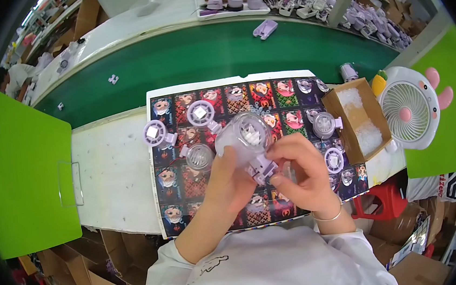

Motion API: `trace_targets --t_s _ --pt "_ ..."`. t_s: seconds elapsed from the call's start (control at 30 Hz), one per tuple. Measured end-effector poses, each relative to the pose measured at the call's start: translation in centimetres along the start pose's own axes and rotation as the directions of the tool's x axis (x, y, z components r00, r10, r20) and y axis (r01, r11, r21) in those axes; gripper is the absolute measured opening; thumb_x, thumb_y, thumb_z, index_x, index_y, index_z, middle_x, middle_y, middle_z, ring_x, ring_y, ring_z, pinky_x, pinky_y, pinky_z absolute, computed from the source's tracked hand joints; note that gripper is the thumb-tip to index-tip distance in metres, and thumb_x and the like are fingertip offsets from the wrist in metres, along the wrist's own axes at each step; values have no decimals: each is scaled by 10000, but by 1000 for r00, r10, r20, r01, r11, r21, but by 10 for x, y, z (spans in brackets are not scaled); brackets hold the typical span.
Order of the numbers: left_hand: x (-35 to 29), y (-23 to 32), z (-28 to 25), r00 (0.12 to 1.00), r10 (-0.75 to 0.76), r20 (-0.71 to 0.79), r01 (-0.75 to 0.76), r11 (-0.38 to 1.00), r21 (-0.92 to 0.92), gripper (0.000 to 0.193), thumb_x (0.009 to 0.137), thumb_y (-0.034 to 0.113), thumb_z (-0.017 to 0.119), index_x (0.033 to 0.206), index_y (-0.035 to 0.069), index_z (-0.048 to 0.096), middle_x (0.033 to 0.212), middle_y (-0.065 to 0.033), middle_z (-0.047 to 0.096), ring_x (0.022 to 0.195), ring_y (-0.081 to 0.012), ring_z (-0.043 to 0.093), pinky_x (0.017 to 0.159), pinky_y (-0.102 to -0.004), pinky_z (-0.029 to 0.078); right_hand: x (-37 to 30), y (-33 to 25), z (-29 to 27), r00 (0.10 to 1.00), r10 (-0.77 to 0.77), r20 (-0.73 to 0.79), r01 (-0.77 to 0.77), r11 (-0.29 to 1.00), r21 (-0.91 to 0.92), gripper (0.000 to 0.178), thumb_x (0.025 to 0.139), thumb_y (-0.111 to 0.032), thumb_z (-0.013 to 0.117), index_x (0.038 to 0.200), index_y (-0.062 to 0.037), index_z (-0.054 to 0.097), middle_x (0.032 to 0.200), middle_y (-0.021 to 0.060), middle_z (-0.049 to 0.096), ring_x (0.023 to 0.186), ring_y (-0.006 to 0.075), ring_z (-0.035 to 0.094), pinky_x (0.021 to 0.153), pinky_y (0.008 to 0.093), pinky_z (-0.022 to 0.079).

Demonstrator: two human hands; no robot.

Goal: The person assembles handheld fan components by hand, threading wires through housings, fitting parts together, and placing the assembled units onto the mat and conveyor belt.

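Over the picture-printed sheet (170,199), both hands hold a clear round housing with a lilac neck (226,137). My left hand (225,183) is closed around its left side and lower edge. My right hand (302,176) has thumb and fingers curled at the small lilac neck piece, pinching it from the right. White parts show through the clear shell. Close by on the left lie two lilac ring-shaped units (201,113) and a clear-capped round unit (200,158). To the right are another clear-capped unit (324,125) and a lilac ring unit (334,160).
A cardboard box (353,148) with clear small parts stands at the right, beside a white rabbit-eared fan (406,108). Behind runs a green conveyor belt (177,60) with a lilac part (265,29) on it. Green panels (30,176) flank the table. Lilac parts are heaped at the back right.
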State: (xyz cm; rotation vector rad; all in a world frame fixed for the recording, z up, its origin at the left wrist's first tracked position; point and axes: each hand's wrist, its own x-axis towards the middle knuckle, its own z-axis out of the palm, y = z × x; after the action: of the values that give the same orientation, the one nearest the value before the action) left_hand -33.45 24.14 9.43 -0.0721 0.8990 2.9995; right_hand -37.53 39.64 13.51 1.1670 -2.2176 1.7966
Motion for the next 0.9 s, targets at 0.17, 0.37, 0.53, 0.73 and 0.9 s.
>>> trace_targets --t_s 0.17,0.37,0.53,0.73,0.9 --pt "21 -17 7 995 8 -103 -5 999 33 703 906 594 565 1348 57 459 1210 -128 605 1085 -260 594 876 -427 503 -6 24 8 990 -26 -136 6 989 -147 469 707 2 758 1140 -29 581 1094 128 570 876 232 581 667 291 503" --pt "41 -8 -3 987 107 -119 -95 990 106 712 875 542 650 1367 72 440 1218 -125 597 1125 -263 584 944 -424 489 9 33 -6 995 48 -85 -60 988 -142 473 672 29 744 1116 -29 592 1027 118 597 751 187 576 633 300 502" --pt "54 27 5 987 157 -32 -148 970 191 705 884 483 668 1398 79 404 1339 -96 522 1231 -256 513 1031 -435 425 55 21 -27 995 -42 86 64 962 -267 428 652 39 688 1061 -13 572 1000 149 589 844 289 600 704 357 501" --pt "110 111 -5 938 342 -51 -311 900 306 466 947 271 635 1320 48 466 1303 -125 537 1206 -254 516 1015 -429 436 145 85 -49 982 42 183 80 789 -609 331 707 -5 638 1022 4 537 948 201 566 901 389 580 795 454 481" --pt "148 119 -33 971 194 -138 -160 961 227 399 945 175 626 1274 28 456 1275 -155 529 1177 -297 534 1018 -477 473 172 211 -57 982 179 53 -69 612 -788 299 719 -71 692 984 3 575 982 234 573 913 429 580 819 482 498"
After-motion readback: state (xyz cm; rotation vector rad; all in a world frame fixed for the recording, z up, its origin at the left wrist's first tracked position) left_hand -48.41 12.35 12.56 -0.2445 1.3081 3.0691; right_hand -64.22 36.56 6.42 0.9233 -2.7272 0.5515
